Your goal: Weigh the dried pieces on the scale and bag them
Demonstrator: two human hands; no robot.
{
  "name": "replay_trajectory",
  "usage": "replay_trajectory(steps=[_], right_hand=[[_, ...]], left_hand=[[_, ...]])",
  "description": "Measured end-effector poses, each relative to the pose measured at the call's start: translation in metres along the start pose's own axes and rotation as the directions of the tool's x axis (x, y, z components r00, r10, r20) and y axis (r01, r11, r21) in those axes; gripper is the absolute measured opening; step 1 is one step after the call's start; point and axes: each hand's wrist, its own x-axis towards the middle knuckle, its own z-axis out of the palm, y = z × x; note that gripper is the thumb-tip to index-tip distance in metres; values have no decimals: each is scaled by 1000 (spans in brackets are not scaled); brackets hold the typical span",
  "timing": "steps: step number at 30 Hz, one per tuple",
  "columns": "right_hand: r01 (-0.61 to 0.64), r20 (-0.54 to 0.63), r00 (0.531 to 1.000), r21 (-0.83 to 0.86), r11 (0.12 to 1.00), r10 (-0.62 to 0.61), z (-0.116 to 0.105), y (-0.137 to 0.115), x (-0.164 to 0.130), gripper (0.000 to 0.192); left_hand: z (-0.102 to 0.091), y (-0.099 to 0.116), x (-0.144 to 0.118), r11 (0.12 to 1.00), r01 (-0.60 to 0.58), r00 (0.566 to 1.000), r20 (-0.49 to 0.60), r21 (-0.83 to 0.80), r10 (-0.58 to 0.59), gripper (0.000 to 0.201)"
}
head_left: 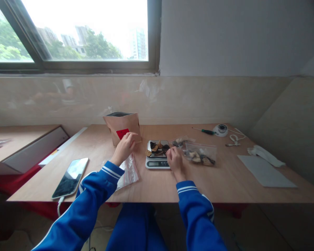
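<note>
dried slices on the scale

dried slices (157, 147) heaped on the scale (158, 158), just ahead of the right hand (174, 159), fingers curled at the pan edge; whether it pinches a slice, cannot tell. left hand (124, 148) rests loosely on the kraft pouch (122, 128), steadying it upright. filled zip bags (200, 154) right of the right hand.

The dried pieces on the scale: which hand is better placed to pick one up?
Probably the right hand: its fingers rest at the scale edge, beside the dried pieces. The left hand is against the brown paper pouch, farther away.
</note>
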Motion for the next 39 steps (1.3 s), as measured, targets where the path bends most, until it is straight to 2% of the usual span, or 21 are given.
replay_trajectory(steps=[1, 3, 5, 6, 8, 13, 19, 23, 27, 29, 31, 33, 35, 37, 39], right_hand=[[-4, -2, 1000, 3, 1000, 4, 0, 0, 0, 32], [-6, -5, 1000, 13, 1000, 7, 0, 1, 0, 32], [-8, -8, 1000, 22, 1000, 9, 0, 1, 0, 33], [-10, -11, 1000, 27, 1000, 11, 0, 1, 0, 33], [-20, -17, 1000, 42, 999, 20, 0, 1, 0, 32], [-30, -19, 999, 71, 997, 31, 2, 3, -1, 31], [-42, -29, 999, 80, 996, 44, 3, 3, -2, 29], [-47, -30, 998, 81, 996, 49, 3, 3, -2, 29], [-49, -31, 998, 90, 995, 52, 1, 3, -1, 29], [-45, -32, 998, 92, 995, 48, 1, 2, -1, 30], [-45, -36, 998, 91, 995, 49, 1, 2, -1, 31], [-49, -32, 998, 88, 995, 52, 1, 3, -2, 32], [-54, -25, 998, 86, 995, 56, 2, 4, -2, 33], [-63, -21, 998, 92, 994, 65, 3, 4, -3, 34], [-73, -21, 997, 100, 992, 75, 3, 5, -3, 34]], left_hand=[[0, -2, -1, 1000, 9, 999, 31, -14, -9, 27], [6, -4, -6, 998, -14, 986, 168, -53, 23, 24], [18, -3, -14, 991, -87, 945, 305, -100, 114, 24], [24, -2, -18, 984, -123, 926, 341, -129, 161, 24], [35, 2, -25, 973, -151, 910, 359, -175, 206, 25], [49, 11, -28, 969, -128, 919, 342, -210, 196, 29], [51, 17, -23, 965, -148, 893, 390, -215, 224, 34], [45, 20, -25, 974, -149, 898, 389, -172, 206, 32], [30, 20, -35, 998, -59, 941, 332, -25, 64, 26], [21, 18, -43, 995, 47, 958, 278, 84, -68, 24], [13, 15, -53, 968, 169, 953, 221, 187, -209, 22], [8, 12, -63, 919, 284, 925, 172, 274, -338, 21], [6, 8, -73, 860, 378, 880, 155, 344, -449, 24], [8, 5, -83, 809, 434, 824, 189, 397, -535, 31], [12, 1, -91, 785, 447, 788, 226, 429, -572, 38]])
